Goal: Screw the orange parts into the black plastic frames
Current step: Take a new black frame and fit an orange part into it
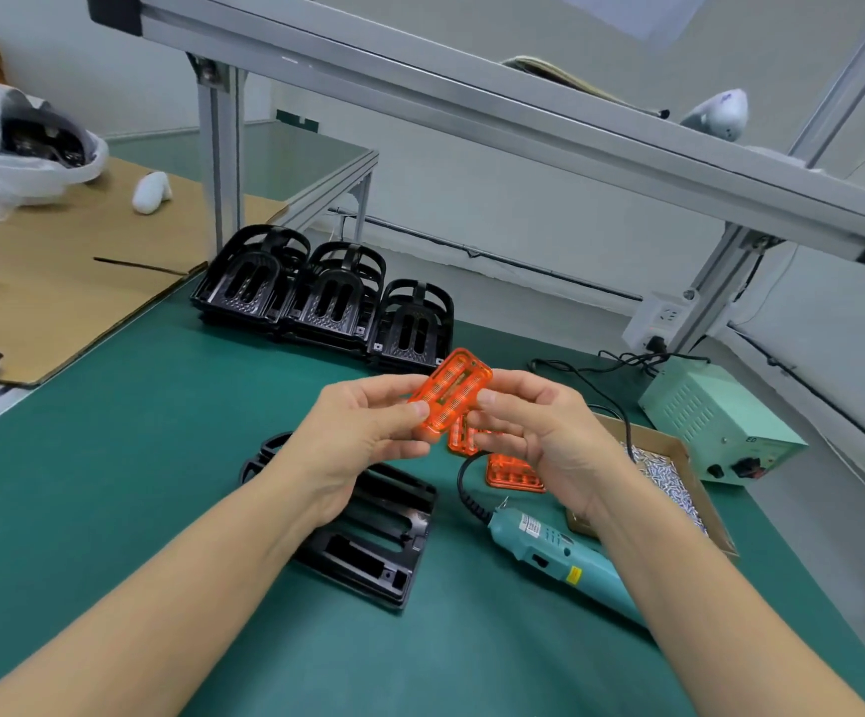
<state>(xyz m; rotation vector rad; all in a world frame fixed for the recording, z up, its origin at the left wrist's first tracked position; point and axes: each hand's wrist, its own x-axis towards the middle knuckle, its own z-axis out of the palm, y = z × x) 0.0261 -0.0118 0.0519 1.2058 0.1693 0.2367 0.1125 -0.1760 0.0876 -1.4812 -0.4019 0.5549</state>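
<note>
Grip: left hand (pixel 363 432) and right hand (pixel 539 426) both pinch one orange part (pixel 451 393) by its two long edges, thumbs on the near face, held up above the desk (pixel 110 458).
Axis: the part's long axis tilts from lower left to upper right.
Second part: another orange piece seems tucked in the right hand's fingers, though it is partly hidden.
Frame: the open black frame (pixel 368 535) lies flat, below and nearer, under the left wrist; the left hand is closer.
Spare: an orange part (pixel 513 473) lies beside the driver (pixel 559 556).
Screws: in the box (pixel 678 447) on the right.
</note>
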